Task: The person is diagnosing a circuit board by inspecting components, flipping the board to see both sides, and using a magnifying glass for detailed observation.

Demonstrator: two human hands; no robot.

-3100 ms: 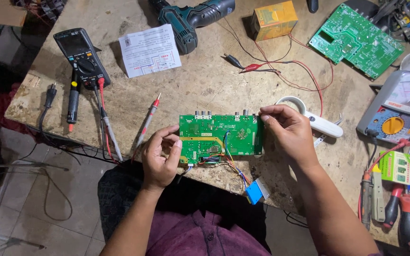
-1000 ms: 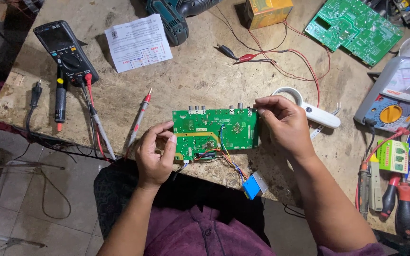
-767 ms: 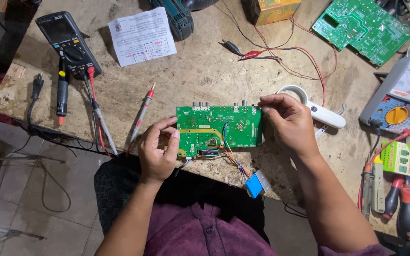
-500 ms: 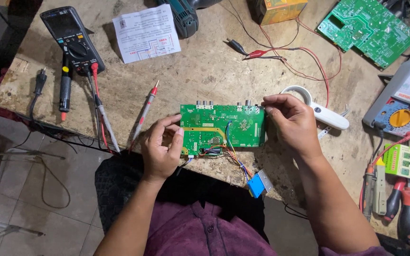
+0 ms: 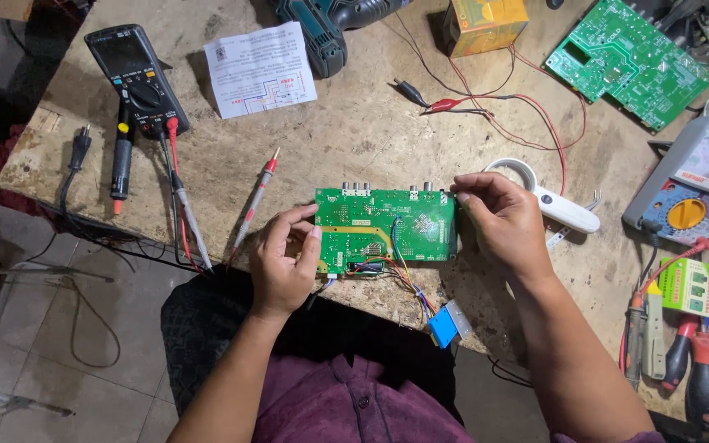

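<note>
A green circuit board (image 5: 383, 230) lies flat near the front edge of the worn wooden workbench (image 5: 354, 139). My left hand (image 5: 282, 262) grips its left end, thumb on top. My right hand (image 5: 498, 221) pinches its right end near the far corner. Coloured wires run from the board's front edge down to a small blue part (image 5: 443, 328) hanging over the bench edge.
A black multimeter (image 5: 134, 78) with red and black probes (image 5: 254, 203) lies at the left, a paper sheet (image 5: 261, 69) and a teal drill (image 5: 326, 29) behind. A white magnifier (image 5: 555, 205), a second green board (image 5: 627, 59), an analogue meter (image 5: 691, 193) and screwdrivers (image 5: 695, 369) sit right.
The view has shifted slightly; both hands keep hold of the board's ends, and the board stays in about the same spot on the bench.
</note>
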